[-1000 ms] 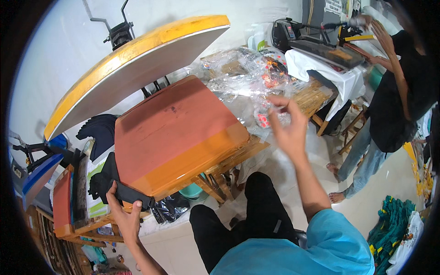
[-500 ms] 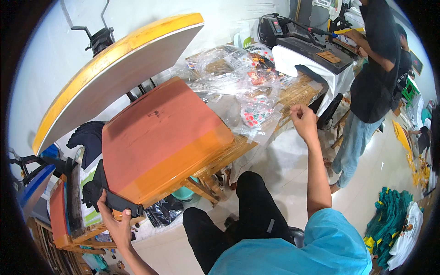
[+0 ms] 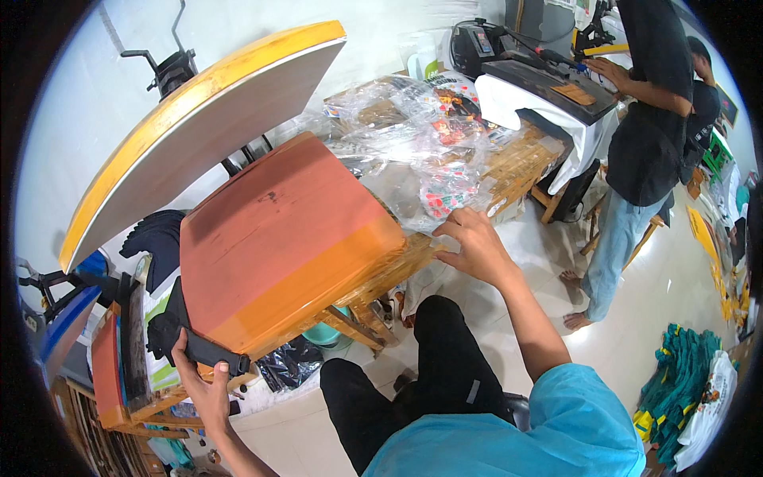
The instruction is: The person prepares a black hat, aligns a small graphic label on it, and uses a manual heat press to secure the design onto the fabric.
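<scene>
My left hand grips a black bar, partly draped with dark material, at the front-left corner of a heat press with a red-orange lower pad. Its yellow-edged upper platen is raised. My right hand reaches to the table's front edge, right of the pad, at the crumpled clear plastic bags; its thumb and index finger are curved and apart. Whether its fingertips touch the plastic is unclear.
A co-worker stands at another press on the right, with another person behind. Teal garments lie at the lower right. A smaller blue-edged press is on the left, a teal basin under the wooden table.
My right hand moved from over the plastic, out toward the right, then back down-left to the table edge. My left hand stays on the black bar. The co-worker has shifted posture.
</scene>
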The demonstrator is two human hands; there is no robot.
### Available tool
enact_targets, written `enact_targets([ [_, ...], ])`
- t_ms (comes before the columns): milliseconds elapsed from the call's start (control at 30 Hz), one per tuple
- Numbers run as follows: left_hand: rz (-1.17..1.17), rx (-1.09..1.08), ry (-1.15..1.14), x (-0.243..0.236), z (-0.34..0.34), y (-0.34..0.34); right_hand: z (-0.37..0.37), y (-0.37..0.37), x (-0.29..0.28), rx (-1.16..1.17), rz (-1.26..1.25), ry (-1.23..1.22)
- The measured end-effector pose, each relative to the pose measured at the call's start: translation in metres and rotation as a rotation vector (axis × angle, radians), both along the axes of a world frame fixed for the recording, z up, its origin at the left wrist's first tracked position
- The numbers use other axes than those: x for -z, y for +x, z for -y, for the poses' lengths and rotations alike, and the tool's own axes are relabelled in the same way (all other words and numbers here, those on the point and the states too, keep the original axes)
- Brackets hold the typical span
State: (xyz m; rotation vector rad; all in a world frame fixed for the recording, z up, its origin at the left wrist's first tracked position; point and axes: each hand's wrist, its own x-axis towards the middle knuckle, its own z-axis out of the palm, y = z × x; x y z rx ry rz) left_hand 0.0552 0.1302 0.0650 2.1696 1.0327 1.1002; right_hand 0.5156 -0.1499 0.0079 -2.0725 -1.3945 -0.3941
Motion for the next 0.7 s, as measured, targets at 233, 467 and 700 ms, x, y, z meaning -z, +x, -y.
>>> enact_targets([
  [233,0.003,0.005,0.006,0.0,0.0,-0.001,0.002,0.005,0.001,0.021,-0.055,0.215],
  [467,0.031,0.025,0.018,0.002,0.001,0.003,0.029,0.03,0.0,0.142,-0.754,0.572],
  [700,0.016,0.008,0.015,0.007,-0.002,-0.003,0.042,0.026,0.002,0.108,-1.065,0.419],
])
